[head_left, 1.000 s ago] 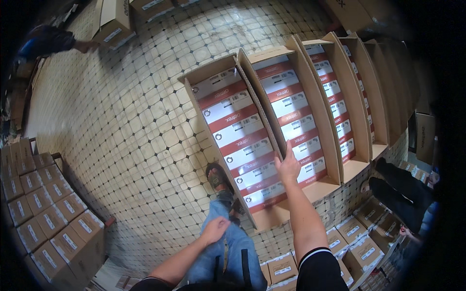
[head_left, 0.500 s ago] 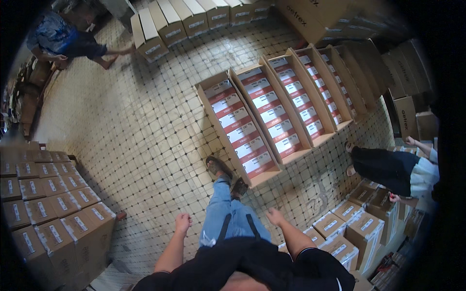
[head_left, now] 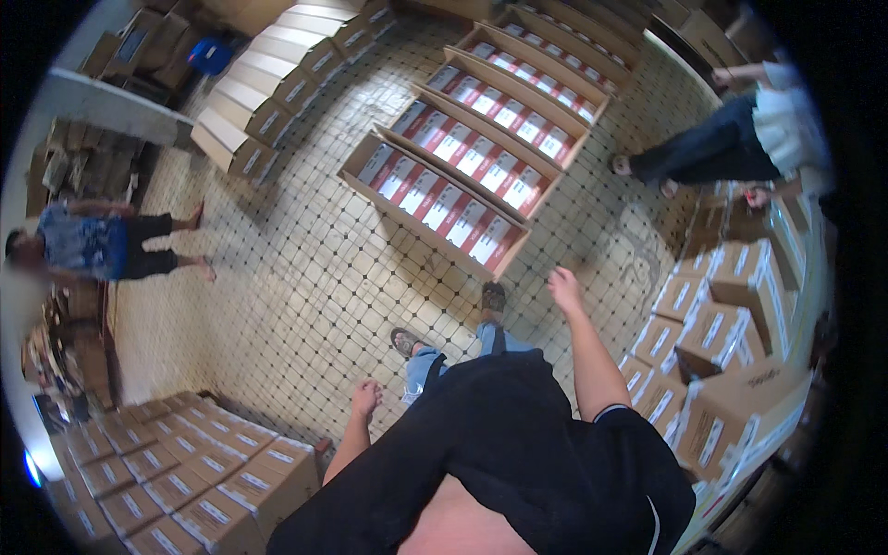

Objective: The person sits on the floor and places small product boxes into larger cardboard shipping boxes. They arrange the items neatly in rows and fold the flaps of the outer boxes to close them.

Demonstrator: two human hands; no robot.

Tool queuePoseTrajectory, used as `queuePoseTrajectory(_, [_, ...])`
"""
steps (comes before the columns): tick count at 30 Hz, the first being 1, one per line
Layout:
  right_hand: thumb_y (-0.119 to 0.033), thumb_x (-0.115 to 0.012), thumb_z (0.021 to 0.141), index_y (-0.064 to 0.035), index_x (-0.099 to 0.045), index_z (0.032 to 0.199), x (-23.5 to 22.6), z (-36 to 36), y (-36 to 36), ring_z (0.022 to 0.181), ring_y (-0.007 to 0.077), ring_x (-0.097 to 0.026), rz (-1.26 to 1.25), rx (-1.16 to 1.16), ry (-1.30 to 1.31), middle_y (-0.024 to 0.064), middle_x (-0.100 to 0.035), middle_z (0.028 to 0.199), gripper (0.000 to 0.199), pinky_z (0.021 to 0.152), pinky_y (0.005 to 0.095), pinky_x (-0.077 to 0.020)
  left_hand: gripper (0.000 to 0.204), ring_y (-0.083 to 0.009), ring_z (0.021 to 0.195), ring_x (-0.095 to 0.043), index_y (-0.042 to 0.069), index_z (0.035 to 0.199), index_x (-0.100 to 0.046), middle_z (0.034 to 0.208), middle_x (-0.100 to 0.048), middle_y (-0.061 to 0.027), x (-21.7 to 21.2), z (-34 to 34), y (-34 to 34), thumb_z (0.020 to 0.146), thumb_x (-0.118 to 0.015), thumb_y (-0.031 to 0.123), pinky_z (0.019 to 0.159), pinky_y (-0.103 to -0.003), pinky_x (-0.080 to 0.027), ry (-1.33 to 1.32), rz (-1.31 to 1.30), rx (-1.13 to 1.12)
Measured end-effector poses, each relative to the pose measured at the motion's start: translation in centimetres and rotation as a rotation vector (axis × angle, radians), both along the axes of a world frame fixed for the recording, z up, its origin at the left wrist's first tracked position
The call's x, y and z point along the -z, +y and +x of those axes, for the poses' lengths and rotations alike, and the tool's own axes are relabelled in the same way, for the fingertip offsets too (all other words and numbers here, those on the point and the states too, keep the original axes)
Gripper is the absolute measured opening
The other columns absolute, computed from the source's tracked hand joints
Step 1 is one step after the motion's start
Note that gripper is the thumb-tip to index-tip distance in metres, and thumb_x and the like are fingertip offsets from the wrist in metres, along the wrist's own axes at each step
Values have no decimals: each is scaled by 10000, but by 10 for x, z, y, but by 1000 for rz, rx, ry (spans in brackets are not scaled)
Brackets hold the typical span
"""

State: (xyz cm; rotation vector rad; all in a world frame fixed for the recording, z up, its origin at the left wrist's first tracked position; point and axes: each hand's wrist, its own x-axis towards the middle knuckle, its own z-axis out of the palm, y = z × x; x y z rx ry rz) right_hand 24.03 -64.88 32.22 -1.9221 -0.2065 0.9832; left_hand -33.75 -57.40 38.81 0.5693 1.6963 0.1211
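Tiled floor spreads beneath left hand and right hand, each grip empty, slack and partly apart, the right having come away from the nearest carton of red-and-white boxes at twelve o'clock, leaving it unhandled.

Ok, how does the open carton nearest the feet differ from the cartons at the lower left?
The open carton is uncovered on top, while the lower-left cartons look closed. Red-and-white boxes show in a row inside the open carton; the lower-left cartons hide any contents. The open carton lies on the tiled floor, while the lower-left cartons are packed together in a block. Both are brown cardboard.
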Motion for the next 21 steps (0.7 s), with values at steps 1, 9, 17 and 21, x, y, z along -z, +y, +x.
queuePoseTrajectory(1, [-283, -641, 947, -4, -541, 1325, -14, -23, 14, 829, 173, -666, -30, -99, -51, 159, -712, 1059, 480, 693, 338, -535, 228, -154, 694, -616, 51, 1137, -538, 905, -638, -69, -6, -9, 14, 1007, -542, 237, 556, -288, -509, 18, 54, -27])
queuePoseTrajectory(9, [-406, -625, 910, -15, -619, 1256, -44, -173, -36, 1130, 347, -632, -521, -565, -193, 216, -673, 1185, 522, 954, 397, -493, 242, -111, 691, -570, 31, 1158, -526, 892, -610, -57, -48, -67, 87, 1015, -562, 224, 560, -247, -449, -142, 320, -151])
queuePoseTrajectory(17, [-393, -615, 901, -18, -648, 1217, -53, -246, -96, 1151, 345, -622, -745, -464, -114, 213, -660, 1216, 492, 974, 412, -484, 234, -189, 691, -589, 22, 1005, -568, 853, -611, -93, 35, -244, 10, 970, -590, 253, 581, -336, -494, -88, 130, 282])
queuePoseTrajectory(21, [-401, -613, 906, -25, -627, 1252, -65, -275, -55, 1177, 339, -609, -635, -458, -181, 197, -647, 1257, 511, 982, 410, -481, 213, -242, 759, -626, 21, 936, -594, 875, -626, -136, 75, -327, -14, 941, -585, 234, 630, -376, -516, 339, 366, 1102])
